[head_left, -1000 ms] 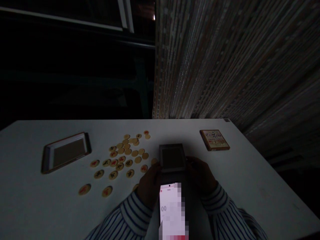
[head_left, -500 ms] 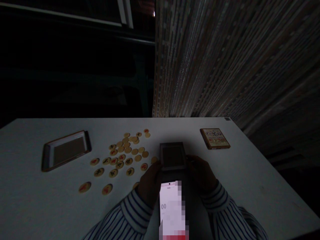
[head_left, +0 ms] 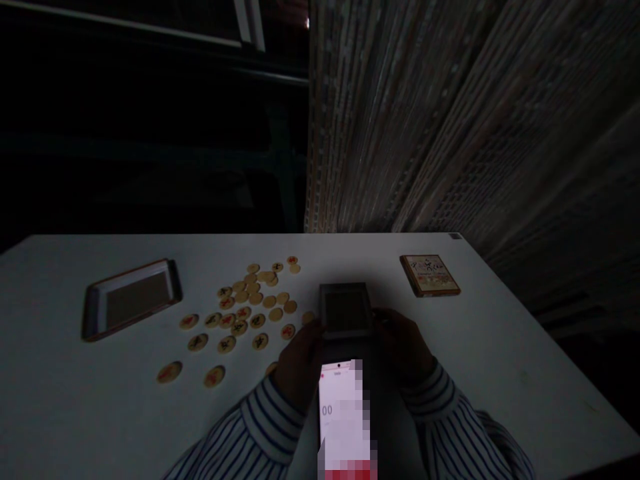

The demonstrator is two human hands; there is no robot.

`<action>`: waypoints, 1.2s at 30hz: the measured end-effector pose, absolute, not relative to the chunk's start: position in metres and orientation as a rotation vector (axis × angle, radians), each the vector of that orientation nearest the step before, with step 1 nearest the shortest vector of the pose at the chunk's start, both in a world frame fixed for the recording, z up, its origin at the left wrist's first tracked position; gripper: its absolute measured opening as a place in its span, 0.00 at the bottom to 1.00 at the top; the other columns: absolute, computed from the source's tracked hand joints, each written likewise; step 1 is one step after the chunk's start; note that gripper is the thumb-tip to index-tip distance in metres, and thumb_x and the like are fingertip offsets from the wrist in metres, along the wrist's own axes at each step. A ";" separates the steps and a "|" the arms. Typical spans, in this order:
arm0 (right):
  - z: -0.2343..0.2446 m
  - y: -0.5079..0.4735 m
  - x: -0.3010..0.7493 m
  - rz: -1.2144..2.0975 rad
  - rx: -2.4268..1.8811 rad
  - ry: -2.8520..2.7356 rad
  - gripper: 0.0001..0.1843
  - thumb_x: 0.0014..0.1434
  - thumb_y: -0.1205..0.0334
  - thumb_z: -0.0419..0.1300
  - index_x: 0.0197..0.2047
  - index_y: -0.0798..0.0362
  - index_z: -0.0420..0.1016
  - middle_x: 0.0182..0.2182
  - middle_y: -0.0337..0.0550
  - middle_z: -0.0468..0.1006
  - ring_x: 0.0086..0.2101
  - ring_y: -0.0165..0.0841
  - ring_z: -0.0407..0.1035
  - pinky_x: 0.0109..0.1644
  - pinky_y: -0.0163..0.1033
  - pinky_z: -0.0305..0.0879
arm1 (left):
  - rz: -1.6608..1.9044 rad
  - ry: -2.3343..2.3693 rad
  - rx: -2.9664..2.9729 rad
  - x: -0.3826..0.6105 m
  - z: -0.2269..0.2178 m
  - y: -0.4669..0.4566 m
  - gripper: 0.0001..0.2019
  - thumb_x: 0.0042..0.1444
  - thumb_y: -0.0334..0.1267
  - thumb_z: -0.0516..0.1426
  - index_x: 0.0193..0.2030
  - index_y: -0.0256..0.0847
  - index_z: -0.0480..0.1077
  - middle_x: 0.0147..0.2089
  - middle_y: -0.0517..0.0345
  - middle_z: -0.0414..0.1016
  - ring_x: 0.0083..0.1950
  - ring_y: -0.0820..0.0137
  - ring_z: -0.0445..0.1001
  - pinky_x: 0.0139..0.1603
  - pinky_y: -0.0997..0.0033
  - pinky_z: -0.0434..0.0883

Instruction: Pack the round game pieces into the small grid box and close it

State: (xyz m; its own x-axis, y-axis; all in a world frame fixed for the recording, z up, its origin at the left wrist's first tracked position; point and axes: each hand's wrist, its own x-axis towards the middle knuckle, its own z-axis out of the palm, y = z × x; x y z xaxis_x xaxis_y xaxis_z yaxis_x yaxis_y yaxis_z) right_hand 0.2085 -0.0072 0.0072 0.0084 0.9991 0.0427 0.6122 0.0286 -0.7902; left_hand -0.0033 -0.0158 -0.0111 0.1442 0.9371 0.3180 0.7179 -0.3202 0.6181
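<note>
Between my two hands is a small square box (head_left: 345, 288) with a raised rim and a dark inside. My left hand (head_left: 299, 360) grips its lower left edge, with the fingers in deep shadow. On the other side, my right hand (head_left: 404, 347) holds the right edge. A phone (head_left: 344, 417) with a lit screen is just below the box, between my striped sleeves; part of its screen is pixelated. Many round xiangqi pieces (head_left: 260, 341) lie scattered left of my hands, some with red or black characters facing up and others blank. One piece is partly hidden by my left wrist.
A shallow rectangular tray (head_left: 175, 280) lies at the left of the white table (head_left: 500, 373). At the back right is a flat printed box or lid (head_left: 431, 275). A striped curtain (head_left: 370, 133) hangs beyond the table's far edge. The room is dark.
The view has dimmed and shifted very slightly. My hands and the small box keep the same position, and the pieces have not moved.
</note>
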 end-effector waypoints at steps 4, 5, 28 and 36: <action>0.011 -0.008 0.208 0.797 -1.637 -1.679 0.16 0.56 0.60 0.51 0.46 0.55 0.69 0.40 0.47 0.76 0.38 0.34 0.72 0.41 0.39 0.69 | 0.948 1.617 2.104 -0.004 -0.011 -0.016 0.14 0.56 0.38 0.48 0.44 0.39 0.71 0.48 0.51 0.73 0.48 0.66 0.72 0.47 0.66 0.72; 0.012 -0.009 0.208 0.800 -1.633 -1.677 0.16 0.56 0.60 0.51 0.46 0.55 0.69 0.39 0.47 0.76 0.38 0.34 0.72 0.41 0.39 0.69 | 0.942 1.618 2.108 -0.004 -0.011 -0.016 0.14 0.56 0.38 0.48 0.44 0.39 0.71 0.48 0.51 0.73 0.48 0.66 0.72 0.47 0.65 0.72; 0.011 -0.008 0.209 0.778 -1.634 -1.670 0.16 0.55 0.60 0.51 0.46 0.54 0.70 0.38 0.47 0.77 0.37 0.34 0.72 0.42 0.41 0.69 | 0.964 1.626 2.129 -0.002 -0.010 -0.016 0.14 0.55 0.35 0.48 0.43 0.38 0.71 0.46 0.51 0.74 0.48 0.66 0.72 0.48 0.65 0.71; 0.012 -0.008 0.210 0.777 -1.655 -1.661 0.16 0.55 0.60 0.51 0.46 0.54 0.70 0.38 0.46 0.77 0.35 0.34 0.72 0.40 0.40 0.69 | 0.944 1.615 2.144 -0.003 -0.009 -0.016 0.14 0.54 0.35 0.48 0.43 0.38 0.70 0.47 0.51 0.74 0.48 0.65 0.72 0.47 0.65 0.71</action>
State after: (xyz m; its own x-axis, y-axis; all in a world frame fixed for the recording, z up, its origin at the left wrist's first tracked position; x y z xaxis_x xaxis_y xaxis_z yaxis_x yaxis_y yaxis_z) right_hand 0.2104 -0.0084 0.0118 0.0175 0.9990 0.0420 0.6076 0.0228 -0.7939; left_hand -0.0028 -0.0155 -0.0085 0.1541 0.9337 0.3234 0.7399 -0.3259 0.5885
